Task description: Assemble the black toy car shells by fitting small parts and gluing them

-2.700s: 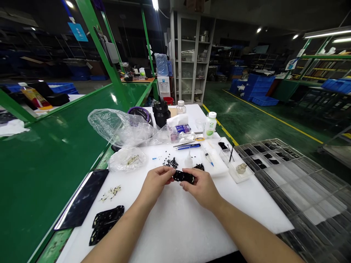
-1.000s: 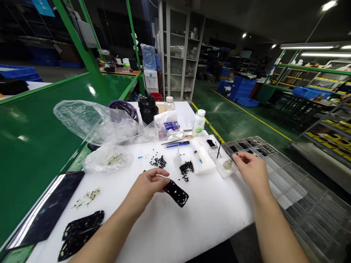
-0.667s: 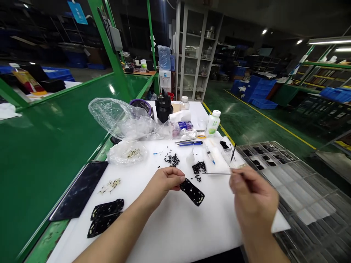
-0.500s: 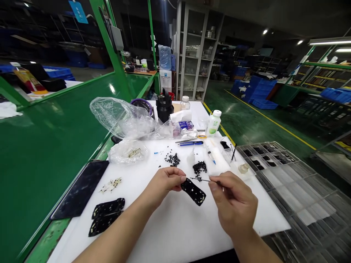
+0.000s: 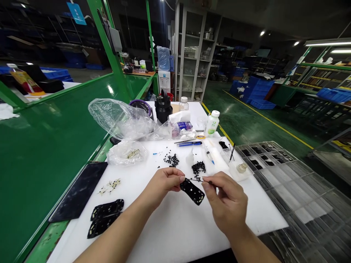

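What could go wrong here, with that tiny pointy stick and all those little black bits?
The thin pick in the right hand points toward the fingertips of the left hand, so it might jab them. The black perforated plate, pinched at one end, could slip and fall onto the loose black bits close by, which might scatter them.

- No wording can be read in this view; all marks below are illegible.
- White plastic bottle (image 5: pixel 211 124), far centre: green-printed label, lettering too small to read.
- Printed packet (image 5: pixel 181 126), far centre: blue and purple print, unreadable.
- Blue hanging sign (image 5: pixel 76 8), far left: markings too small to read.
- Yellow-labelled bottle (image 5: pixel 23 82), far left: wording blurred.
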`<state>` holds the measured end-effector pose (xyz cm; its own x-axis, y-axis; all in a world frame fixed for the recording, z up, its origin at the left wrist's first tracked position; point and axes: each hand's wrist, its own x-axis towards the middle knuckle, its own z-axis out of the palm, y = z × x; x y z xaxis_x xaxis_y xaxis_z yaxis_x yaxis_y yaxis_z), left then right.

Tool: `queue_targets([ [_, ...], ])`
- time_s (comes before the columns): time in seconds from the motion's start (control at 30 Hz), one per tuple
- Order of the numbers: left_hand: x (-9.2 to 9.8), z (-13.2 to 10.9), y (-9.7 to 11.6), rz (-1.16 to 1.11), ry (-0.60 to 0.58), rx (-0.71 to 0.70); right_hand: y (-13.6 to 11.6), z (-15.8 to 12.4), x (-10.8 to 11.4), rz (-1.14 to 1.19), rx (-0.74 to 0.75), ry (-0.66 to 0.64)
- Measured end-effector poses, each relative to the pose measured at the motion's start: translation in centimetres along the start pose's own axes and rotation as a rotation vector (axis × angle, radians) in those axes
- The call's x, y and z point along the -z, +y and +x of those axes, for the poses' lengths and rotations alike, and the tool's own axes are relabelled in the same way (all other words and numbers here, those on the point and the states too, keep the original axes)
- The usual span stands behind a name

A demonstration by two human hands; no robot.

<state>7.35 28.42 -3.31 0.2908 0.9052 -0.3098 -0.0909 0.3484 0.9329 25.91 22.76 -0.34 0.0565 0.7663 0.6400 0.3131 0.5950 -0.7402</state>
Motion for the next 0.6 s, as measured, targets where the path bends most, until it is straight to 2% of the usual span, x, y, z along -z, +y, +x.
queue_targets([
  [0.07, 0.1, 0.0, 0.0, 0.002, 0.005, 0.003, 0.0, 0.2, 1.2, -0.011, 0.028, 0.116],
  [0.2, 0.2, 0.1, -0.1, 0.012, 0.021, 0.002, 2.0, 1.3, 5.6, -0.168, 0.070, 0.522],
  [0.3, 0.3, 0.2, 0.0, 0.034, 0.045, 0.001, 5.0, 2.3, 9.3, -0.293, -0.118, 0.671],
  [0.37, 0.3, 0.3, 0.0, 0.072, 0.058, 0.003, 6.7, 2.6, 11.0, -0.331, -0.202, 0.693],
  [0.43, 0.3, 0.3, 0.0, 0.111, 0.060, 0.004, 7.9, 2.7, 11.9, -0.378, -0.193, 0.679],
  [0.53, 0.4, 0.4, 0.0, 0.135, 0.058, 0.002, 8.8, 2.8, 12.1, -0.465, -0.147, 0.625],
  [0.6, 0.4, 0.4, 0.0, 0.132, 0.068, -0.003, 9.0, 2.9, 12.0, -0.511, -0.177, 0.532],
])
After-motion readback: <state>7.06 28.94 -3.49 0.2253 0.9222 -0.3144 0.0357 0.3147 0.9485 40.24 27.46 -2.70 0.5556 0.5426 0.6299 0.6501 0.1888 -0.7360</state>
